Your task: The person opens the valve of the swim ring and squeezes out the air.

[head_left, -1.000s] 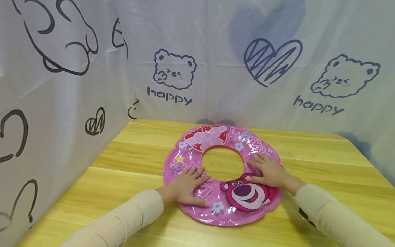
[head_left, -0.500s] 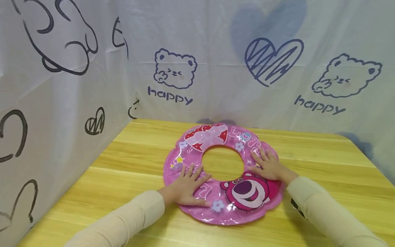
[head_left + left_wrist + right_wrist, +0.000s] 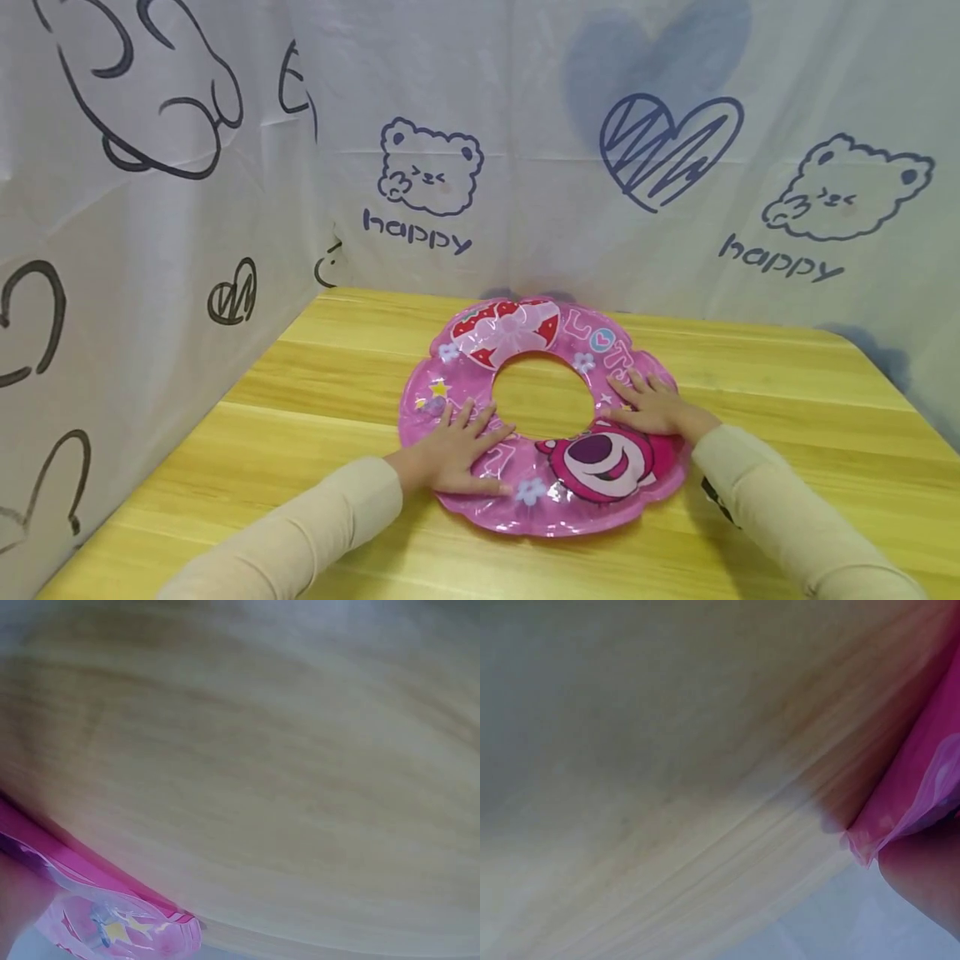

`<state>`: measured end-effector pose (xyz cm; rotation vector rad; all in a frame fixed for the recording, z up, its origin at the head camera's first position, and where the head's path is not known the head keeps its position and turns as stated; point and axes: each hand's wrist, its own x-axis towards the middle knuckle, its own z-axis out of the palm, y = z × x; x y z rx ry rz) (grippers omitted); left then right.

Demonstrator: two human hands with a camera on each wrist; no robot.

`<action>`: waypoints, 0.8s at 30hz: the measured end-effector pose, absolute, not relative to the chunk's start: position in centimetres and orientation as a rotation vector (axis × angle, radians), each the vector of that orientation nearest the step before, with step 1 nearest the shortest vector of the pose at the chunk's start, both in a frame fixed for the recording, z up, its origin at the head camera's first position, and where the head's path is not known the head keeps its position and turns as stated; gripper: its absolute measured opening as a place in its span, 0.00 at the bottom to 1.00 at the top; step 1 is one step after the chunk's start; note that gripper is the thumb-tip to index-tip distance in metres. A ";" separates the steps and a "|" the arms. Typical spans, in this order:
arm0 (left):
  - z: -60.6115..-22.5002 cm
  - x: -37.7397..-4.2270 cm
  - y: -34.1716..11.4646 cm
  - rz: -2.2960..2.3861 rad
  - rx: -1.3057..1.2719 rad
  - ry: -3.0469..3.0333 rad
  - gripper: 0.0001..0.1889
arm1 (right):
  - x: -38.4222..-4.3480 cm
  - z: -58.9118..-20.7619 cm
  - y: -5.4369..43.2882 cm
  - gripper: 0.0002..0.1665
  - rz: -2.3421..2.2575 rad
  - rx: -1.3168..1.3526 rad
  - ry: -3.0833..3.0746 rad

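Observation:
A pink inflatable swim ring (image 3: 480,350) lies on the table, printed with a bear's face, a strawberry with a bow, flowers and letters. My left hand (image 3: 459,454) rests on its left front part, fingers spread and straight, palm down. On the right side of the ring lies my right hand (image 3: 651,406), fingers stretched toward the centre hole and covering part of the lettering. The left wrist view catches the ring's edge (image 3: 120,922) at the lower left. In the right wrist view its pink side (image 3: 907,795) shows beside a bit of my hand (image 3: 922,874).
The yellow wood-grain table (image 3: 300,417) runs back to a white cloth (image 3: 540,217) with drawn hearts and bear faces. Another printed cloth (image 3: 150,250) hangs along the left edge. A small black object (image 3: 716,496) shows under the right sleeve.
My right hand has shifted slightly back along the ring, uncovering the bear's face and small stars. The left hand stays in place on the ring.

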<state>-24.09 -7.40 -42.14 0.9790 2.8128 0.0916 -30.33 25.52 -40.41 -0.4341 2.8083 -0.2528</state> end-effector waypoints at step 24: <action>-42.9 -23.5 -6.4 -0.056 1.007 2.936 0.49 | -25.7 -38.8 21.3 0.36 -0.196 -1.087 3.131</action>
